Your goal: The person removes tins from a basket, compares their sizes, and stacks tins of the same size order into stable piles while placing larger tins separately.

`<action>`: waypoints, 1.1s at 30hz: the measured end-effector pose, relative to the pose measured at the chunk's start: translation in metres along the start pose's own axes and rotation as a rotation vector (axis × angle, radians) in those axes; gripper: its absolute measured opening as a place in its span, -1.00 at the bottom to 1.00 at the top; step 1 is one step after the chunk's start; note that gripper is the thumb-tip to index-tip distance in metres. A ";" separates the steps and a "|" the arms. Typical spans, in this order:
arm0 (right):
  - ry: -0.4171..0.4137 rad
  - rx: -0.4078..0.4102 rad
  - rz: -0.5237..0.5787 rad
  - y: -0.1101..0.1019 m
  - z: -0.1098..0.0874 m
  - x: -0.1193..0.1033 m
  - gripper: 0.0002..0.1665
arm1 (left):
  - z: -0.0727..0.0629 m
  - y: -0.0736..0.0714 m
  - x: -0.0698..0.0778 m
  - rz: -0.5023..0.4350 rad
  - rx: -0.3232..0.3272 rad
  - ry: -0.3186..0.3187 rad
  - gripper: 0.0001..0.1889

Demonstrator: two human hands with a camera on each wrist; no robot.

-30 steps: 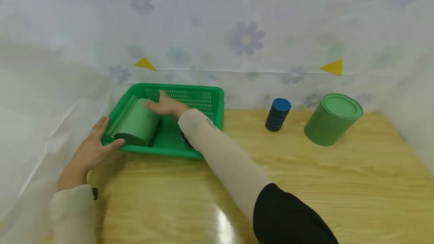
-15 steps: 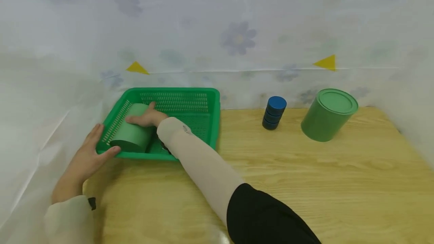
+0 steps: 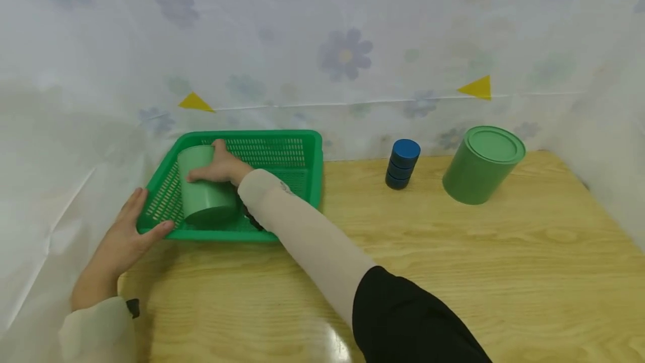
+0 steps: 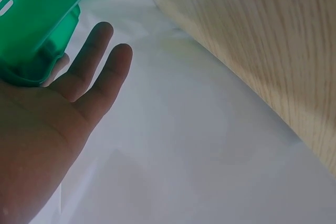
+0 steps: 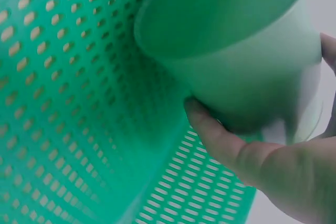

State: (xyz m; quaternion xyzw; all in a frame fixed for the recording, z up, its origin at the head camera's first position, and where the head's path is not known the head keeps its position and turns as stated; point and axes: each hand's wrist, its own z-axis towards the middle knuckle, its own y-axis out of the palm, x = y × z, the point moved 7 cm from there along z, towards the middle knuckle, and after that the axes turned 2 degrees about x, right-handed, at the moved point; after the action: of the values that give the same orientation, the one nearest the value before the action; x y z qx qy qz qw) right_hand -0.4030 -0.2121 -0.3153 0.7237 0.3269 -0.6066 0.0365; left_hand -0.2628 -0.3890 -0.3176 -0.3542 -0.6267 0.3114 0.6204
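A light green can (image 3: 204,198) lies tilted in the left part of a green plastic basket (image 3: 313,184). My right hand (image 3: 221,167) grips it from the right, with the thumb along its upper side. The right wrist view shows the can (image 5: 252,77) close to the perforated basket wall (image 5: 58,77), with fingers of my right hand (image 5: 262,166) curled under it. At the basket's near left corner rests my left hand (image 3: 121,240), its thumb on the front rim. Straight, spread fingers (image 4: 107,80) show beside the basket corner in the left wrist view.
To the right of the basket stands a stack of blue round pieces (image 3: 402,164). Farther right is a larger green can with a lid (image 3: 481,170). Flowered white sheeting (image 3: 282,43) backs the wooden table (image 3: 403,256), and yellow triangles mark it.
My right hand has settled onto the can and turned it: its near end has swung right, away from the basket's left wall. My left hand has kept to the basket corner.
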 end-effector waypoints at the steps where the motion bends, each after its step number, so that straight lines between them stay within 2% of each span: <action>1: -0.028 0.009 -0.014 -0.002 -0.001 -0.003 0.18 | 0.000 0.000 0.000 0.003 0.002 0.001 0.00; 3: -0.075 0.031 -0.032 -0.006 -0.004 -0.010 0.17 | 0.001 -0.001 0.000 0.006 0.003 0.002 0.00; 9: -0.171 0.074 0.018 -0.020 -0.012 -0.025 0.17 | 0.001 -0.001 0.000 0.007 0.003 0.003 -0.01; 16: -0.298 0.139 0.019 -0.039 -0.025 -0.042 0.22 | 0.001 -0.001 0.000 0.008 0.001 -0.003 -0.02; 20: -0.362 0.142 0.009 -0.046 -0.035 -0.049 0.23 | 0.000 0.000 -0.001 0.001 0.013 0.003 -0.02; 26: -0.471 0.141 -0.003 -0.061 -0.060 -0.059 0.19 | -0.001 0.002 -0.001 -0.007 0.020 0.002 -0.04; 30: -0.568 0.128 0.014 -0.080 -0.081 -0.062 0.18 | -0.001 0.003 0.000 -0.013 0.024 0.010 -0.04; 33: -0.610 0.122 0.027 -0.096 -0.096 -0.060 0.18 | 0.000 0.003 0.002 -0.010 0.025 0.012 -0.04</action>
State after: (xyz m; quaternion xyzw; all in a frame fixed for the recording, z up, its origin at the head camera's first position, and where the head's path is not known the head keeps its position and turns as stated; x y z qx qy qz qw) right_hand -0.3740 -0.1198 -0.2028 0.5135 0.2543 -0.8137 0.0973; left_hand -0.2630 -0.3860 -0.3188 -0.3453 -0.6209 0.3139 0.6299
